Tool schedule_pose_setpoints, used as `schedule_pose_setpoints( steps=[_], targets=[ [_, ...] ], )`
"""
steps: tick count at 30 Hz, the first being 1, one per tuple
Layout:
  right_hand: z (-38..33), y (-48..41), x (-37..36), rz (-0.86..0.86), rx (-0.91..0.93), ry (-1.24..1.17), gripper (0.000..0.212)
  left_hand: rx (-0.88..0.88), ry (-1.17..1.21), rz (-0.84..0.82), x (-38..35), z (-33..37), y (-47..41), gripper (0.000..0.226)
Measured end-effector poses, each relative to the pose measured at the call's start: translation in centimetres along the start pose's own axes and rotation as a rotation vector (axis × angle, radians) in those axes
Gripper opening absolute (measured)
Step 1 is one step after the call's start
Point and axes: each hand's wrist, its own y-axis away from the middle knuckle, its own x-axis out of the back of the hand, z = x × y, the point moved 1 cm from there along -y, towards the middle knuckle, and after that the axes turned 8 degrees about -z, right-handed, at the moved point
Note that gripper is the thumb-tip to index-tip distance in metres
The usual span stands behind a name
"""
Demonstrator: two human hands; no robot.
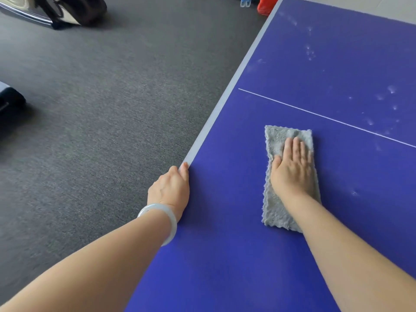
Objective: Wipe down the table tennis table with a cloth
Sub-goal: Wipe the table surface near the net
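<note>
Grey cloth lies flat under right hand's straight fingers; left hand grips table edge. Best push with even pressure toward dust smudges beyond cloth.

The blue table tennis table bears a flat grey cloth and scattered pale smudges.
</note>
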Motion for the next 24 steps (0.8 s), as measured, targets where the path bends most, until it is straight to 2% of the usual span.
schedule_pose_setpoints(
  steps=[1,4,6,9,12,14,17,20,24],
  targets=[
    [-1.5,1.6,-0.7,-0.002,0.022,-0.001,0.062,-0.002,0.000,0.002,-0.1,-0.1,0.1,0.053],
    [-3.3,8.8,-3.2,-0.016,0.366,0.044,0.063,-0.017,0.026,0.022,0.0,0.1,0.4,0.051],
    [-2.3,10.8,-3.5,-0.070,0.490,0.085,0.063,-0.067,0.057,0.066,0.2,0.0,0.5,0.046],
    [-1.6,10.4,-3.3,-0.066,0.471,0.075,0.065,-0.272,0.047,0.179,0.4,0.1,1.7,0.043],
    [-2.1,10.4,-3.2,-0.073,0.474,0.048,0.062,-0.416,-0.154,0.148,-1.3,1.6,4.5,0.055],
    [-2.0,10.5,-3.2,-0.070,0.484,0.037,0.063,-0.377,-0.195,0.147,-2.9,3.0,6.1,0.056],
    [-1.1,9.0,-2.8,-0.065,0.516,0.028,0.065,-0.236,-0.134,0.151,-4.1,4.7,7.0,0.059],
    [1.5,4.2,-1.6,-0.032,0.407,0.021,0.060,-0.161,-0.157,0.170,-5.0,5.2,7.1,0.063],
    [2.3,-0.6,-0.3,-0.023,0.054,-0.039,0.061,-0.132,-0.191,0.170,-5.2,5.4,6.8,0.064]
  ],
)
